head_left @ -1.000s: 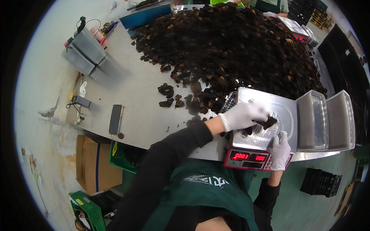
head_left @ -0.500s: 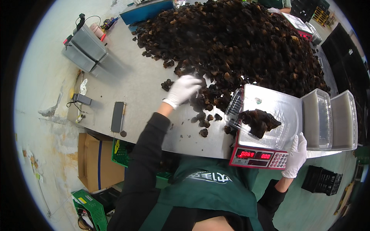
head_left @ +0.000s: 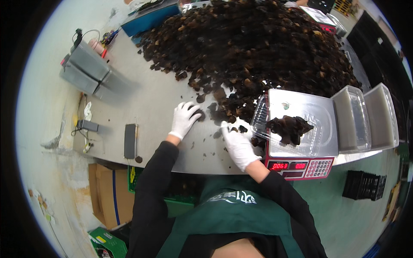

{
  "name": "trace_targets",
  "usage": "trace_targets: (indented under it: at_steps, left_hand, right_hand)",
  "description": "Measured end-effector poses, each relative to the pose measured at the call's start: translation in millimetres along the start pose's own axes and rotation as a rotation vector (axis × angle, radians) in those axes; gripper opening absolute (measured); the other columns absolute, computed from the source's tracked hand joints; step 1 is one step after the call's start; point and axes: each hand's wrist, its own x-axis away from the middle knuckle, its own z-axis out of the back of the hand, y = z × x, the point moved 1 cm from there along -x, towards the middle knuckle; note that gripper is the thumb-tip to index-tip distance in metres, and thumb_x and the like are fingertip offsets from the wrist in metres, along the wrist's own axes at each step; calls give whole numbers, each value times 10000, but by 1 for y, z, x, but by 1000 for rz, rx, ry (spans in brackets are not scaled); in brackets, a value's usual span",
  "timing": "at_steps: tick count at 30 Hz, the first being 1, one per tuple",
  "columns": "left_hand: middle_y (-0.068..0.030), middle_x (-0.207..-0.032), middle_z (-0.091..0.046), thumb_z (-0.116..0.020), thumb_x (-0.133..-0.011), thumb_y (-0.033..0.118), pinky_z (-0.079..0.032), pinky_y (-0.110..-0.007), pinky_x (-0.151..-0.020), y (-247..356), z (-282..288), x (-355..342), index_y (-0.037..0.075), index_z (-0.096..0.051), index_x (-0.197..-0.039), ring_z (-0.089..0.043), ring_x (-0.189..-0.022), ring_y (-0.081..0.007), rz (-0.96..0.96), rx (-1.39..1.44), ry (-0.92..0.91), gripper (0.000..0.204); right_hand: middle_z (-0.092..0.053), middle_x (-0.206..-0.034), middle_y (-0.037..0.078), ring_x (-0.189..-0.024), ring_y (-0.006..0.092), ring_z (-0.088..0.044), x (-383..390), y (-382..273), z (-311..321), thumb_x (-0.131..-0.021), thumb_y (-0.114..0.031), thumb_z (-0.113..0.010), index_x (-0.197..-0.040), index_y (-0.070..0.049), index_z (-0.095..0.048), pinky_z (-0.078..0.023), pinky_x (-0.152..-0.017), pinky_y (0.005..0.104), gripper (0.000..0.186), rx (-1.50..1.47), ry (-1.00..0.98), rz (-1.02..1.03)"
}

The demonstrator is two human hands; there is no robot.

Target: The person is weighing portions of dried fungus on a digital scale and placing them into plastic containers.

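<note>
My left hand [head_left: 184, 120], in a white glove, is low over the metal table. Its curled fingers close on a dark brown piece of wood ear fungus [head_left: 201, 115]. Gloved in white too, my right hand [head_left: 239, 147] reaches across to the loose pieces left of the scale, its fingers apart over small dark bits [head_left: 242, 128]. On the steel pan of the red digital scale [head_left: 320, 168] sits a clear plastic tray [head_left: 308, 147] holding a clump of wood ear fungus [head_left: 289, 129]. The tray's hinged lid [head_left: 260, 118] hangs open over the pan's left side.
A large heap of wood ear fungus [head_left: 241, 47] covers the far table. Stacked clear trays [head_left: 352, 120] stand right of the scale. At left are grey bins [head_left: 88, 64], a dark flat phone-like slab [head_left: 130, 141] and a small grey box [head_left: 88, 125]. Another scale [head_left: 317, 16] is far right.
My right hand has left the scale's right edge and crossed to the loose pieces. My left hand has drawn back from the heap, left and nearer. The scale's reading has dropped slightly.
</note>
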Motion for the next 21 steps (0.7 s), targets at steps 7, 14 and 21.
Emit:
trace_targets:
  at_steps: [7,14,21]
  left_hand:
    - [-78,-962,-599,-691,-766,93,-508,-355,-769,-22,5,16,93,-653,-1017,-593,-907,-275,62,146,123,254]
    - [-2,-901,-653,-684,-888,117,-487,-222,-611,-10,-10,-16,27,-646,-1103,-612,-708,-73,856,1165,302,236]
    - [-41,-974,-610,-712,-814,19,-484,-247,-753,155,53,-86,44,-661,-1086,-592,-858,-123,78,866,130,278]
  right_hand:
    - [-641,-750,173,-676,307,-667,-25,1,-55,-817,-25,-512,-875,-34,-599,-530,-584,409,104,-73,12,-99]
    - [-603,-810,201,-747,351,-642,7,-8,13,-850,-64,-512,-874,-14,-540,-522,-652,447,62,-368,120,-148]
    - [-621,-842,94,-671,184,-613,75,63,144,-933,-121,-571,-1062,-26,-577,-494,-591,309,160,-965,453,-591]
